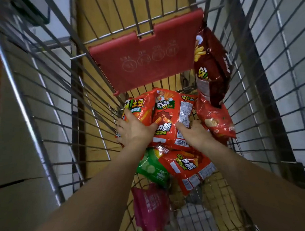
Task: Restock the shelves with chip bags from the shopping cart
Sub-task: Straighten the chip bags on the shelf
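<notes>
Head view: the red bag [169,118] lies on the pile in the cart [96,107], between both hands, with its long axis running away from the person. The left hand [133,131] rests flat with fingers spread and its thumb at the bag's left edge. The right hand [195,134] has its thumb on the right edge; its fingers are hidden, so grip cannot be told. Both hands are equally near.

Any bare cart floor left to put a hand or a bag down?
Bare wire floor at the near right, between the near red bag and the cart's right wall. Crowded: far half, overlapping chip bags under the left hand and right hand; pink bag and green bag take the near left.
</notes>
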Demonstrator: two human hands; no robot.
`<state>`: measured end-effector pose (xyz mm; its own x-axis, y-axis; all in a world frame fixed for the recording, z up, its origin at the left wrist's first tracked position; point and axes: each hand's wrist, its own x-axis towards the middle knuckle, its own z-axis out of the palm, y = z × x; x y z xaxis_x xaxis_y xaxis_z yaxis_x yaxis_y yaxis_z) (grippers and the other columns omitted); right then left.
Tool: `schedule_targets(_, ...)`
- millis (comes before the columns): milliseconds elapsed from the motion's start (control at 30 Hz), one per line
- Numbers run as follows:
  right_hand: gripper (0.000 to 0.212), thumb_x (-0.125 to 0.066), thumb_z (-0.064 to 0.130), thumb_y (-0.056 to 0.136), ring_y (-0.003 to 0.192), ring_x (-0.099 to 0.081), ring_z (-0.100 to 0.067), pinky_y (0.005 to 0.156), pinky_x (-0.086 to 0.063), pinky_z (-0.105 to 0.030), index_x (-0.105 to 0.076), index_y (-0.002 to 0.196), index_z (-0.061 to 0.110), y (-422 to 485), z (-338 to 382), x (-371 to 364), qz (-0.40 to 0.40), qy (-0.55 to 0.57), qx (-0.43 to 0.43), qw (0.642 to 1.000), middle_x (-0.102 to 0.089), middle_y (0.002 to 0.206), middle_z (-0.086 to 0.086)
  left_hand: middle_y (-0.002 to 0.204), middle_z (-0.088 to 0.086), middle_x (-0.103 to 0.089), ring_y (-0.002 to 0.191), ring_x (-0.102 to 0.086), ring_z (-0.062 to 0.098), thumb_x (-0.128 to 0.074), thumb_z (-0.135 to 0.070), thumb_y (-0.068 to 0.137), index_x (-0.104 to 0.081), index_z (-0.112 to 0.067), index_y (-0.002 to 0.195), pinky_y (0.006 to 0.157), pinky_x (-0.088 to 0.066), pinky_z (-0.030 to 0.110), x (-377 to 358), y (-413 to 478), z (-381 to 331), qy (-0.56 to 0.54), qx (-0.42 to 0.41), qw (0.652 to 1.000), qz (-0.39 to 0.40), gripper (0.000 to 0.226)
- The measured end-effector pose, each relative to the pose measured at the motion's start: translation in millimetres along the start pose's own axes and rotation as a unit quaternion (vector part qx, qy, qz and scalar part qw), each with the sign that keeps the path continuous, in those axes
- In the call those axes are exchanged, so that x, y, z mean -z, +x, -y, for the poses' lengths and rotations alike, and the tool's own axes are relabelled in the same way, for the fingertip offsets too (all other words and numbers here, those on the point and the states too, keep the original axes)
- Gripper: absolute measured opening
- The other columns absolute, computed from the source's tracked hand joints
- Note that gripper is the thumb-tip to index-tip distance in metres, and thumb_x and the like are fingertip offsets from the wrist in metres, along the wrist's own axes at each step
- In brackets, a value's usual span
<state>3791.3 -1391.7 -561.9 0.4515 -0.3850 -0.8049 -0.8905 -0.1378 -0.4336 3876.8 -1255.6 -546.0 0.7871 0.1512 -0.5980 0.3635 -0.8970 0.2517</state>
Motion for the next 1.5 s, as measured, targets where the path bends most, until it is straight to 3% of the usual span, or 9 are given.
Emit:
schedule_targets(233, 0.076, -0.071, 0.06, 0.075, 0.106, -0.062, -0.026, 0.093, -0.048, -0.036, -0.053, 0.131, 0.013, 8.5, 7.3, -0.8, 0.031, 0.144, -0.039, 0.988, -0.062, 0.121, -0.005, 0.148, 0.013, -0.029, 0.139, -0.024, 0.035, -0.079, -0.044, 0.073, -0.008, -0.03, 0.151, 0.109, -0.029, 0.054, 5.6, 13.6, 0.0, -0.026, 0.021, 0.999, -0.004, 0.107)
schedule_targets(367, 0.041, -0.079, 0.045, 0.076, 0.088, -0.064, -0.016, 0.086, -0.049, -0.03, -0.06, 0.104, 0.022, -2.6, 23.4, 10.6, 0.051, 0.123, 0.009, 0.991, -0.066, 0.103, 0.001, 0.145, 0.012, -0.035, 0.136, -0.031, 0.036, -0.08, -0.04, 0.07, -0.016, -0.025, 0.149, 0.108, -0.034, 0.056, 16.2, 11.1, -1.8, -0.107, 0.041, 0.993, -0.001, 0.103)
schedule_targets(533, 0.076, -0.083, 0.041, 0.07, 0.115, -0.057, -0.021, 0.103, -0.043, -0.038, -0.045, 0.13, 0.017, -19.3, 34.3, 20.4, 0.005, 0.066, 0.08, 0.995, -0.059, 0.123, 0.002, 0.128, 0.01, -0.053, 0.114, -0.055, 0.037, -0.079, -0.047, 0.04, -0.033, -0.023, 0.132, 0.095, -0.049, 0.053, 35.6, -0.1, -8.3, -0.238, 0.076, 0.968, 0.026, 0.106)
schedule_targets(700, 0.088, -0.083, 0.06, 0.052, 0.104, -0.064, -0.016, 0.099, -0.048, -0.039, -0.053, 0.126, 0.025, -50.3, 52.8, 41.6, -0.036, 0.079, 0.13, 0.988, -0.067, 0.114, 0.008, 0.122, 0.01, -0.054, 0.104, -0.061, 0.035, -0.084, -0.031, 0.062, -0.035, -0.019, 0.134, 0.088, -0.054, 0.053, 66.8, -32.7, -17.3, -0.338, 0.083, 0.935, 0.072, 0.087)
schedule_targets(833, 0.099, -0.07, 0.076, 0.043, 0.106, -0.064, -0.016, 0.099, -0.049, -0.042, -0.051, 0.128, 0.03, -86.4, 67.0, 74.5, -0.088, 0.094, 0.164, 0.978, -0.066, 0.116, 0.011, 0.118, 0.008, -0.059, 0.097, -0.064, 0.03, -0.084, -0.032, 0.062, -0.038, -0.02, 0.13, 0.085, -0.056, 0.05, 98.7, -63.4, -32.9, -0.363, 0.022, 0.925, 0.109, 0.083)
schedule_targets(1100, 0.072, -0.079, 0.05, 0.069, 0.094, -0.067, -0.007, 0.089, -0.052, -0.031, -0.052, 0.13, 0.024, -187.5, 110.6, 149.3, -0.188, 0.136, 0.27, 0.935, -0.067, 0.113, 0.01, 0.102, 0.001, -0.056, 0.086, -0.063, 0.02, -0.08, -0.022, 0.076, -0.034, -0.023, 0.124, 0.08, -0.056, 0.04, 184.2, -139.8, -95.3, -0.379, -0.143, 0.902, 0.15, 0.067)
schedule_targets(1267, 0.103, -0.078, 0.08, 0.04, 0.092, -0.071, -0.014, 0.086, -0.056, -0.043, -0.054, 0.125, 0.028, -244.0, 114.8, 194.9, -0.241, 0.143, 0.295, 0.913, -0.071, 0.108, 0.007, 0.111, 0.005, -0.061, 0.089, -0.067, 0.025, -0.082, -0.027, 0.07, -0.039, -0.023, 0.124, 0.075, -0.059, 0.045, 217.8, -200.2, -125.3, -0.391, -0.198, 0.886, 0.152, 0.069)
schedule_targets(1367, 0.095, -0.077, 0.071, 0.047, 0.091, -0.071, -0.013, 0.085, -0.057, -0.041, -0.052, 0.128, 0.029, -297.5, 115.7, 226.0, -0.261, 0.131, 0.321, 0.901, -0.07, 0.111, 0.007, 0.106, 0.001, -0.059, 0.082, -0.063, 0.017, -0.08, -0.025, 0.075, -0.037, -0.023, 0.122, 0.057, -0.052, 0.027, 238.4, -245.3, -141.5, -0.398, -0.249, 0.869, 0.154, 0.063)
schedule_targets(1500, 0.088, -0.076, 0.068, 0.049, 0.089, -0.071, -0.012, 0.084, -0.057, -0.041, -0.051, 0.125, 0.033, -367.9, 106.1, 263.9, -0.312, 0.131, 0.356, 0.871, -0.07, 0.108, 0.009, 0.111, 0.001, -0.057, 0.08, -0.061, 0.014, -0.079, -0.025, 0.076, -0.035, -0.022, 0.134, 0.058, -0.049, 0.029, 263.8, -316.1, -159.8, -0.4, -0.322, 0.844, 0.155, 0.073)
